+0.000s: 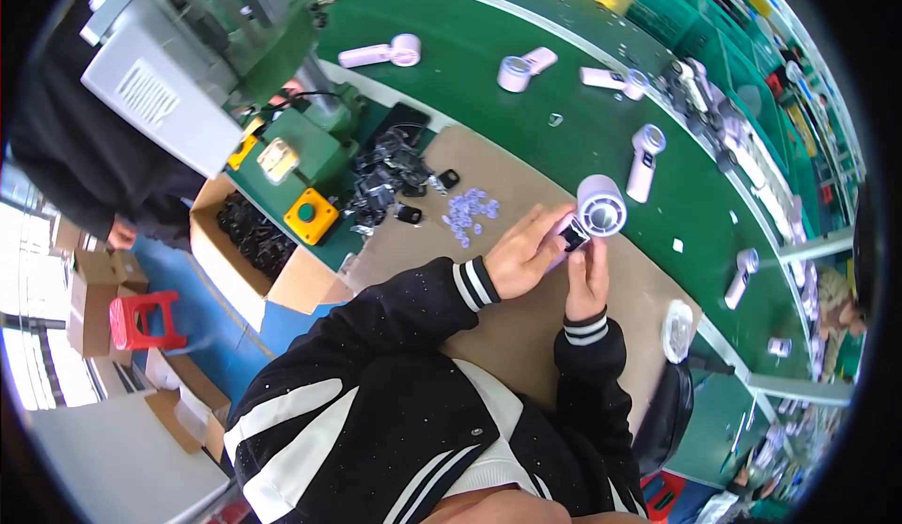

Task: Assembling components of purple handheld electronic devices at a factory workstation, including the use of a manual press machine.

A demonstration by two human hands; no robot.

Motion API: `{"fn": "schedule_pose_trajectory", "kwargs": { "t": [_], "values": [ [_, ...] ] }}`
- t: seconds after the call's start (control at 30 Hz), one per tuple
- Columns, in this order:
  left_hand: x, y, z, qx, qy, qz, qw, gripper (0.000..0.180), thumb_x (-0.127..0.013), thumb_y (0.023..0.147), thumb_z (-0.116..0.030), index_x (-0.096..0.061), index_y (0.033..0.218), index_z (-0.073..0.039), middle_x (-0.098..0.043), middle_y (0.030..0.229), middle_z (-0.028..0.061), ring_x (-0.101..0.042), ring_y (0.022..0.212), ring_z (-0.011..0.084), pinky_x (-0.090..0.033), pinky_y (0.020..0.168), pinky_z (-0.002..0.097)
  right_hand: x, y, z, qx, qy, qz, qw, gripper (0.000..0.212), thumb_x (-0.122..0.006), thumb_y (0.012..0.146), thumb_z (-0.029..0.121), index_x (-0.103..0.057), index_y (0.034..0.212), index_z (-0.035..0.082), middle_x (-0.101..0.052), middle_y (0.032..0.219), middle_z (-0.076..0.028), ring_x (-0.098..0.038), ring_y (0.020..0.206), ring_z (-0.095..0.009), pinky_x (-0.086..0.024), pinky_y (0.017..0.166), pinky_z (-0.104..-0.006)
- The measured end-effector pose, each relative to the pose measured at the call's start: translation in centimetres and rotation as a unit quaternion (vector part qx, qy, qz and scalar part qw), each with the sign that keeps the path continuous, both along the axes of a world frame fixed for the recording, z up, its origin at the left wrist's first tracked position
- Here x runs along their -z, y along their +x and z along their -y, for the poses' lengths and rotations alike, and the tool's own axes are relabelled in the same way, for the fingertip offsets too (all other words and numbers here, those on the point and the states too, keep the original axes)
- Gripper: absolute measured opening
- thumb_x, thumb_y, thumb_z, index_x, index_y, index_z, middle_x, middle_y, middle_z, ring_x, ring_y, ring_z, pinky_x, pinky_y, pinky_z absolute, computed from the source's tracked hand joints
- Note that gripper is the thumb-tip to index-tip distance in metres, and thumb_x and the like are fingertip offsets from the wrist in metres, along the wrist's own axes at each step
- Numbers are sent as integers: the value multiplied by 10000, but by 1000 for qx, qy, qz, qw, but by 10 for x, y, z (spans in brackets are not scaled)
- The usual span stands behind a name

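A pale lilac handheld fan [601, 207] is held between my hands over the brown work mat, its round head toward the far side. My left hand [519, 255] wraps the handle from the left, with the thumb near a small black glossy panel [573, 235] on it. From below right, the fingers of my right hand [588, 282] close on the handle by that panel. Whether the panel is fully seated, I cannot tell. Left of my hands lie a scatter of small translucent purple pieces [470, 209] and a pile of black plastic parts [390, 172].
A green press machine [310, 144] with a yellow button box [311, 216] stands at left. Below it is a cardboard box [301, 280] of black parts. More lilac fans [645, 162] lie on the green conveyor. A clear plastic bag [676, 331] is at the mat's right edge. Another person stands far left.
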State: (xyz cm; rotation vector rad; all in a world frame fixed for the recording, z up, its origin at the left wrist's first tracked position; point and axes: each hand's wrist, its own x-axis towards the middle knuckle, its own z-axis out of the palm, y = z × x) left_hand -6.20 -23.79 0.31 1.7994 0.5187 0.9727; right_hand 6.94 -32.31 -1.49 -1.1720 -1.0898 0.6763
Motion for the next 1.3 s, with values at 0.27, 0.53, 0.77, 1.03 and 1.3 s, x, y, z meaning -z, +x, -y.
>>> {"fn": "schedule_pose_trajectory", "kwargs": {
  "t": [0.27, 0.53, 0.77, 1.03, 1.3],
  "values": [
    [-43, -198, -93, -332, 122, -193, 915, 251, -558, 913, -78, -677, 1123, -8, -679, 850, 82, -570, 640, 184, -487, 615, 291, 18, -6, -4, -27, -119, 58, 991, 354, -549, 967, 100, -538, 1310, 11, -546, 1301, -121, -545, 1122, -218, -429, 970, -303],
    [-33, -342, -154, -404, 124, -333, 843, 299, -573, 995, -272, -701, 1152, -52, -705, 909, 85, -603, 719, 169, -490, 653, 262, 25, 4, -4, -70, -131, 109, 983, 323, -557, 959, 93, -570, 1267, -3, -560, 1286, -109, -548, 1108, -212, -427, 957, -284],
    [-41, -359, -181, -268, 174, -529, 787, 478, -426, 1041, -454, -608, 1318, -110, -658, 1208, 108, -643, 1001, 223, -512, 860, 296, 21, 10, -5, -68, -161, 88, 981, 306, -556, 953, 82, -586, 1245, -3, -586, 1257, -110, -560, 1074, -201, -431, 940, -273],
    [-126, -441, -269, -347, 248, -293, 856, 472, -445, 1021, -421, -572, 1347, -105, -635, 1244, 122, -633, 1052, 232, -506, 914, 355, 16, 14, -7, -66, -190, 74, 977, 302, -548, 952, 77, -587, 1238, -14, -614, 1222, -118, -580, 1051, -206, -445, 923, -268],
    [-287, -435, -284, -428, 300, 86, 848, 453, -514, 984, -340, -566, 1337, -61, -646, 1198, 160, -625, 1043, 227, -497, 905, 387, 23, 16, 1, -48, -141, 87, 985, 274, -535, 943, 73, -616, 1191, -11, -656, 1137, -106, -598, 912, -181, -474, 832, -249]
  ]
}}
